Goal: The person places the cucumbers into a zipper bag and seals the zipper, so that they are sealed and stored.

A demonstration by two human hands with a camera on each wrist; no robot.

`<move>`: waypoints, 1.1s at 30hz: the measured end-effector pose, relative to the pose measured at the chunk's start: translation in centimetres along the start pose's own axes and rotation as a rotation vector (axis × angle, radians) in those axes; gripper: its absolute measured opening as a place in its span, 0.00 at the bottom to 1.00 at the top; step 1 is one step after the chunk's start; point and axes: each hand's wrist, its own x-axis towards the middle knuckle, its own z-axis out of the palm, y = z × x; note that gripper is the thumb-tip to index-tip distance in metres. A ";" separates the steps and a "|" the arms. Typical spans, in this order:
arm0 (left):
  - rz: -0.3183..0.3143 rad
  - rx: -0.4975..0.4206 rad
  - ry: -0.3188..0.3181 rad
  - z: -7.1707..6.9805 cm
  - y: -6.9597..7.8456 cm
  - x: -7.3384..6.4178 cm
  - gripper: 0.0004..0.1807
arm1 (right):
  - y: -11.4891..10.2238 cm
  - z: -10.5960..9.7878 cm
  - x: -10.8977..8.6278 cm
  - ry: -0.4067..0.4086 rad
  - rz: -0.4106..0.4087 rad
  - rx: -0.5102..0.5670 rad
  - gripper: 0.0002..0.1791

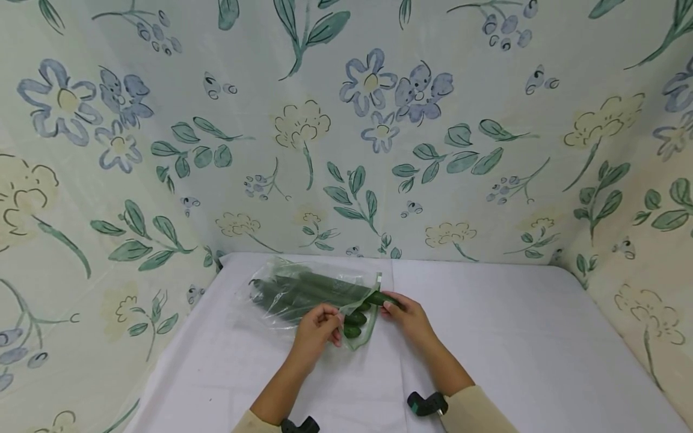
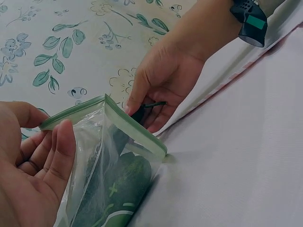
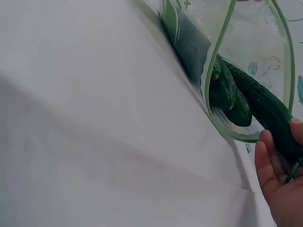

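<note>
A clear zip bag with a green-edged mouth [image 1: 370,334] lies on its side, its opening toward the right. Several dark green cucumbers [image 1: 354,319] are inside it, their ends showing at the mouth. My left hand [image 1: 316,332] pinches the near edge of the opening and keeps it apart. With my right hand [image 1: 408,317] I grip the stem end of one cucumber [image 3: 262,101], which sticks partly out of the bag. Its other end is still within the bag, above the other cucumbers. A short stem [image 2: 155,104] shows between the right hand's fingers.
The bag rests on a table covered with a white cloth [image 1: 498,337], near its back edge. Flower-printed fabric [image 1: 346,150] hangs behind and along the sides. A dark device [image 1: 426,403] is worn on the right wrist, another [image 1: 300,425] on the left.
</note>
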 end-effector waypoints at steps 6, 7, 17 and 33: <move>0.002 0.002 0.001 0.1 0.1 0.0 0.09 | -0.2 1.6 0.2 0.056 -0.003 -0.110 0.22; 0.001 0.001 0.001 0.1 0.1 0.0 0.09 | -0.2 1.9 0.3 0.065 -0.001 -0.111 0.22; 0.003 0.026 0.009 0.2 0.2 -0.2 0.08 | -0.3 3.7 1.0 0.070 0.062 0.036 0.22; 0.007 0.023 0.000 0.3 0.3 -0.2 0.08 | 0.0 4.6 1.2 0.200 0.103 0.053 0.24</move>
